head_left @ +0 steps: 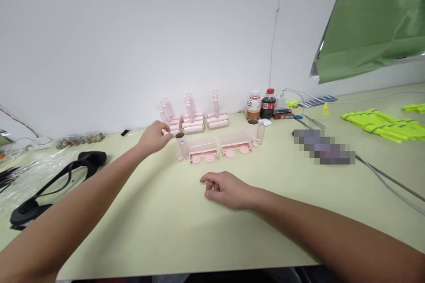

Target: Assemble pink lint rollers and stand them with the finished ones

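My left hand (pixel 155 138) is over the table beside the leftmost pink set, its thumb and fingers apart with nothing visible between them. My right hand (pixel 227 190) hovers over the near middle of the table, fingers loosely curled and apart, holding nothing. Between and beyond my hands lie two open pink cases with clear lids, a left case (pixel 203 155) and a right case (pixel 236 149). A pink tube (pixel 183 147) stands left of them, another tube (pixel 260 133) at the right. Pink boxes (pixel 193 126) with upright heart-topped tubes (pixel 189 108) line the back.
At the back stand a white-capped bottle (pixel 253 106) and a red-capped cola bottle (pixel 268 105). A black headset strap (pixel 69 172) and plastic wrap lie left. Blurred dark object (pixel 323 147), cables and neon-yellow fabric (pixel 381 126) are on the right.
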Motion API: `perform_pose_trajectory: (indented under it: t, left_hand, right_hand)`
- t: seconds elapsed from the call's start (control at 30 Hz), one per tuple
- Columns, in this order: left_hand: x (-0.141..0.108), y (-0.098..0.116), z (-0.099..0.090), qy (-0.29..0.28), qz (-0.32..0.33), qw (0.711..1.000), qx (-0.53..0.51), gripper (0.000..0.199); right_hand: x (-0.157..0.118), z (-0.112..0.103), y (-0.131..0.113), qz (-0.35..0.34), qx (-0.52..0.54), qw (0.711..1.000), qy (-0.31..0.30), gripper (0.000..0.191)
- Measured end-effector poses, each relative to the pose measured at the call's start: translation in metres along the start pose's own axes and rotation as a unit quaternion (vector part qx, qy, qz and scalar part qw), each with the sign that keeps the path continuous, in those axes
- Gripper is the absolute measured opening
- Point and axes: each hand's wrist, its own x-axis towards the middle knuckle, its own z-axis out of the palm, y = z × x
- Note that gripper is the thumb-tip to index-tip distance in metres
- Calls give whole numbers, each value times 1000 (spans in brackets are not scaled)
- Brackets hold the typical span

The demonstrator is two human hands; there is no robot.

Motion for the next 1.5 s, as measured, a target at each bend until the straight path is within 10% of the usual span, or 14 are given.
perform_pose_trajectory:
  t: [0.33,0.6,0.87,1.07,1.27,1.4,1.5]
  left_hand:
    - [110,55,9,28,49,993,103,43]
    - [127,64,19,-3,8,994,113,30]
    - [80,88,-40,173,100,979,29,18]
    - [-15,94,-72,330,164,904,-216,19]
    - [-82,67,-10,212,101,791,-565,34]
    - [-102,61,40,19,112,856,-505,33]
    - [-111,66,56,-19,86,858,-507,28]
  right_hand:
    - [0,1,1,-10,-7,1000,3,36]
    - [1,1,2,-12,-5,1000,-1,39]
    - [5,6,3,2,78,996,35,34]
    - [8,-11,-16,8,282,926,250,66]
    - [4,-9,-26,-130,366,895,219,52]
    - [1,3,-20,-138,309,920,196,54]
    - [0,4,-19,-133,259,940,177,53]
